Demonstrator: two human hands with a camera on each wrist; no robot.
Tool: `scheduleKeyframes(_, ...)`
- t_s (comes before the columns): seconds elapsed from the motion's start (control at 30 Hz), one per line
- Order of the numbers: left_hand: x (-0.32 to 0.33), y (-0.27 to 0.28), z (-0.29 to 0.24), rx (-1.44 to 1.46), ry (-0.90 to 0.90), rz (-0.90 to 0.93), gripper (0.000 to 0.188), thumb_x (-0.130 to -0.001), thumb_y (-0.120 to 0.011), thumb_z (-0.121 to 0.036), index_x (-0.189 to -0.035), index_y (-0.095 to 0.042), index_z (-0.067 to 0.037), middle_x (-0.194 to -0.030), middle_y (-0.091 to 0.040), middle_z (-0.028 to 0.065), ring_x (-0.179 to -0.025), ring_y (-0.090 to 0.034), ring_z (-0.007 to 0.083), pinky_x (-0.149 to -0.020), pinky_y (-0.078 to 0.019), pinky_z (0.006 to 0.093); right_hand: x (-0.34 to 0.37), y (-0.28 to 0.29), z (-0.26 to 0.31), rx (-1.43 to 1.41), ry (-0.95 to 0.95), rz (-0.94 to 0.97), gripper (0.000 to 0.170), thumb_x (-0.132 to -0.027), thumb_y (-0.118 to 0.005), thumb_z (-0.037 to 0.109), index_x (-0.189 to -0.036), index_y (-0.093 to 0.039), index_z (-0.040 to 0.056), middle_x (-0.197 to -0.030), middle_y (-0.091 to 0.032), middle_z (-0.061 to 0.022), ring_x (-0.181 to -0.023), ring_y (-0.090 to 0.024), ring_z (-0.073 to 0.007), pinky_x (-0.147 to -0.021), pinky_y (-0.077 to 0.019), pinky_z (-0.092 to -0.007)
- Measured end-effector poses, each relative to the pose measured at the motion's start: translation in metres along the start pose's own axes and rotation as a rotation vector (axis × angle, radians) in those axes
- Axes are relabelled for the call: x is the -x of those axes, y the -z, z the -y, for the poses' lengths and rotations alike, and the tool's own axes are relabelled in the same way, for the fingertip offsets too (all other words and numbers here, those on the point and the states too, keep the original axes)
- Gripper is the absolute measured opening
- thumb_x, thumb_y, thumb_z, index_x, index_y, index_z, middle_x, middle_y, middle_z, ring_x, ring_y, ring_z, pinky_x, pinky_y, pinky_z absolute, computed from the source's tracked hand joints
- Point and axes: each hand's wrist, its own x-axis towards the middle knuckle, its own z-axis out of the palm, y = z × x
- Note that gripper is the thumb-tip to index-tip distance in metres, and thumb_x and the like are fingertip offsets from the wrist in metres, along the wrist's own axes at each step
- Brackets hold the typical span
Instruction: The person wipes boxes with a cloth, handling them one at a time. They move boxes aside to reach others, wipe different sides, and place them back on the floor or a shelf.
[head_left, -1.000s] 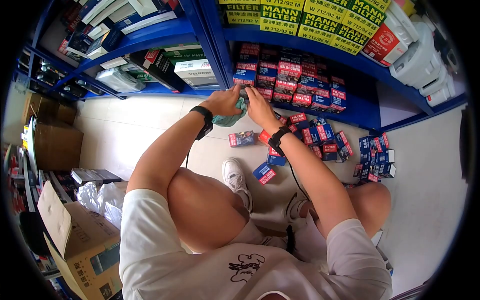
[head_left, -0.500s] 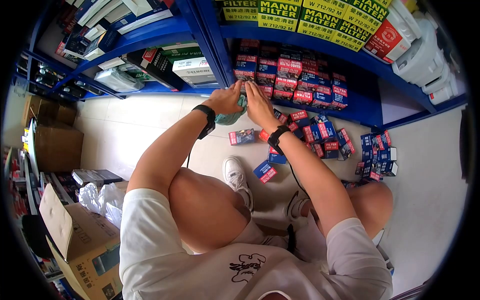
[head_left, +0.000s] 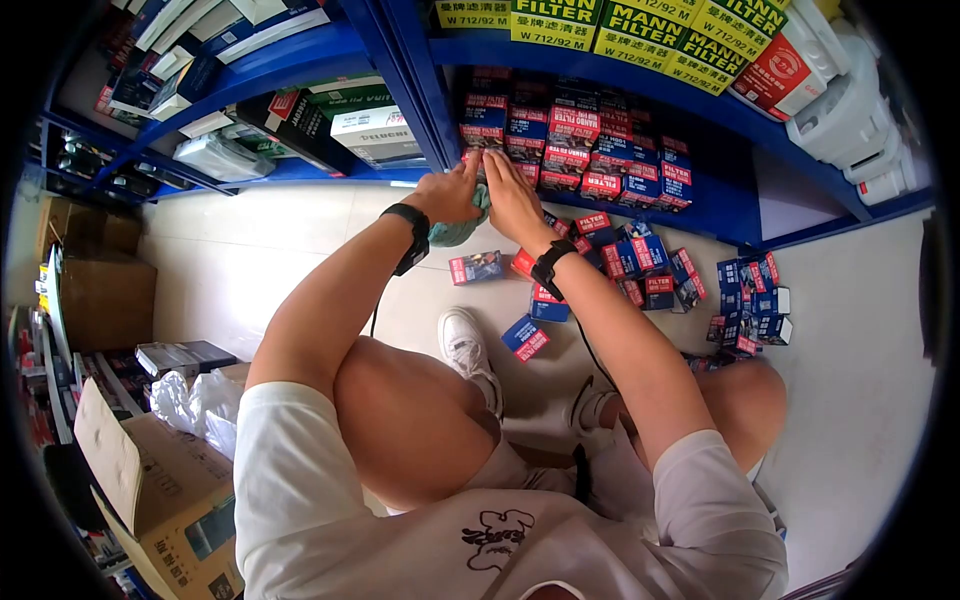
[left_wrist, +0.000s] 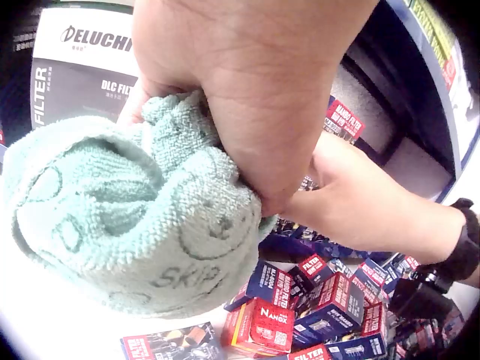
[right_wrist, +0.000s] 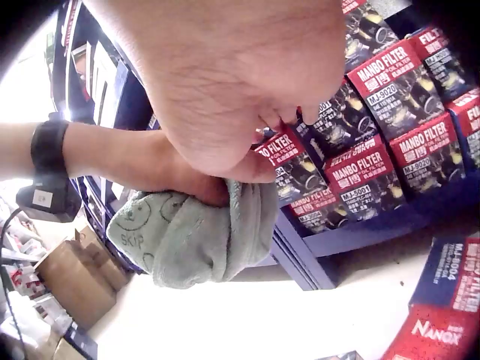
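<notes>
Bunched in the left hand (head_left: 448,194) is a pale green cloth (head_left: 456,233), hanging below the palm toward the floor. The left hand's forward fingers reach the left end of the lower shelf. Beside it the right hand (head_left: 514,204) lies with fingers extended against the front of the stacked red and blue filter boxes (head_left: 572,122); its fingertips touch or nearly touch the left hand's. In the right wrist view, the right hand (right_wrist: 240,82) hides the contact with the boxes, and the cloth (right_wrist: 210,236) shows below it. The left wrist view shows the cloth (left_wrist: 139,217) large.
Loose filter boxes (head_left: 640,258) lie on the floor below the shelf, with another group (head_left: 750,305) farther right. Yellow-green boxes (head_left: 640,38) fill the shelf above. A blue shelf post (head_left: 425,95) stands left of the stack; an open carton (head_left: 165,490) is at lower left.
The right hand's fingers have straightened and both hands have shifted slightly up toward the stacked boxes. The cloth remains in the left hand. The head view has shifted a little.
</notes>
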Motion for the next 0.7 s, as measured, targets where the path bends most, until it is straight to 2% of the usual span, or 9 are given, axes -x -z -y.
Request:
scheduleKeyframes(0.1, -0.004, 0.002, -0.002, 0.015, 0.029, 0.046, 0.105, -0.079, -0.071, -0.042, -0.154, -0.013, 0.002, -0.136, -0.053, 0.0311, -0.11, -0.065, 0.0418, -0.086, -0.0552, 0.0493, -0.001, 0.002, -0.001, -0.014, -0.007, 0.019, 0.063, -0.08, -0.058, -0.006, -0.14, -0.04, -0.0078, -0.146, -0.044, -0.0245, -0.138, -0.041, -0.0379, -0.114, -0.0354, -0.0444)
scheduleKeyframes(0.17, -0.012, 0.002, -0.003, 0.009, 0.051, 0.072, 0.109, -0.08, -0.07, -0.04, -0.155, -0.003, 0.004, -0.146, -0.043, 0.0315, -0.113, -0.063, 0.0428, -0.092, -0.0538, 0.0468, -0.002, 0.004, -0.002, -0.023, -0.013, 0.033, 0.064, -0.08, -0.058, -0.007, -0.141, -0.04, -0.0078, -0.146, -0.044, -0.0243, -0.139, -0.041, -0.0377, -0.114, -0.0353, -0.0445)
scheduleKeyframes(0.3, -0.02, -0.002, -0.003, 0.067, 0.062, 0.037, 0.11, -0.081, -0.07, -0.04, -0.156, -0.002, 0.003, -0.146, -0.043, 0.0317, -0.116, -0.062, 0.0424, -0.094, -0.0525, 0.0463, 0.001, 0.001, -0.003, -0.014, -0.013, 0.045, 0.064, -0.08, -0.056, -0.008, -0.142, -0.038, -0.0083, -0.15, -0.041, -0.0244, -0.141, -0.038, -0.0377, -0.115, -0.0341, -0.0448)
scheduleKeyframes(0.47, -0.021, 0.002, -0.009, 0.054, 0.094, 0.109, 0.111, -0.083, -0.07, -0.043, -0.157, 0.001, 0.001, -0.14, -0.049, 0.0331, -0.117, -0.062, 0.0422, -0.094, -0.052, 0.0473, 0.01, 0.004, -0.001, -0.036, 0.012, 0.038, 0.064, -0.078, -0.051, -0.012, -0.141, -0.039, -0.0104, -0.148, -0.04, -0.0282, -0.14, -0.038, -0.0397, -0.116, -0.0338, -0.0429)
scheduleKeyframes(0.57, -0.017, 0.011, -0.015, 0.033, 0.102, 0.148, 0.113, -0.084, -0.07, -0.044, -0.157, 0.004, 0.001, -0.138, -0.052, 0.0329, -0.115, -0.062, 0.0424, -0.094, -0.052, 0.0476, 0.016, 0.009, -0.006, 0.005, 0.041, 0.099, 0.061, -0.081, -0.052, -0.007, -0.14, -0.039, -0.0105, -0.148, -0.04, -0.0296, -0.141, -0.038, -0.0403, -0.116, -0.0344, -0.0433)
scheduleKeyframes(0.6, -0.016, 0.011, -0.017, 0.008, 0.104, 0.135, 0.108, -0.082, -0.071, -0.043, -0.156, -0.005, 0.001, -0.132, -0.056, 0.0324, -0.111, -0.064, 0.0432, -0.09, -0.0534, 0.0485, 0.018, 0.014, -0.008, 0.025, 0.062, 0.094, 0.059, -0.081, -0.052, -0.006, -0.139, -0.04, -0.011, -0.146, -0.042, -0.0303, -0.139, -0.04, -0.0406, -0.114, -0.0363, -0.0433)
scheduleKeyframes(0.63, -0.017, 0.008, -0.017, 0.013, 0.098, 0.138, 0.108, -0.082, -0.071, -0.043, -0.156, -0.005, 0.001, -0.132, -0.056, 0.0324, -0.111, -0.064, 0.0432, -0.09, -0.0534, 0.0485, 0.02, 0.019, -0.01, 0.029, 0.057, 0.098, 0.059, -0.081, -0.052, -0.006, -0.139, -0.04, -0.011, -0.146, -0.042, -0.0303, -0.139, -0.04, -0.0406, -0.114, -0.0363, -0.0433)
scheduleKeyframes(0.7, -0.018, 0.003, -0.018, 0.006, 0.045, 0.034, 0.099, -0.081, -0.072, -0.041, -0.151, -0.017, 0.001, -0.125, -0.06, 0.0315, -0.106, -0.066, 0.0436, -0.086, -0.0546, 0.0498, 0.021, 0.029, -0.014, 0.029, 0.049, 0.136, 0.057, -0.081, -0.052, -0.006, -0.137, -0.042, -0.011, -0.143, -0.044, -0.0303, -0.137, -0.042, -0.0409, -0.113, -0.0372, -0.0437)
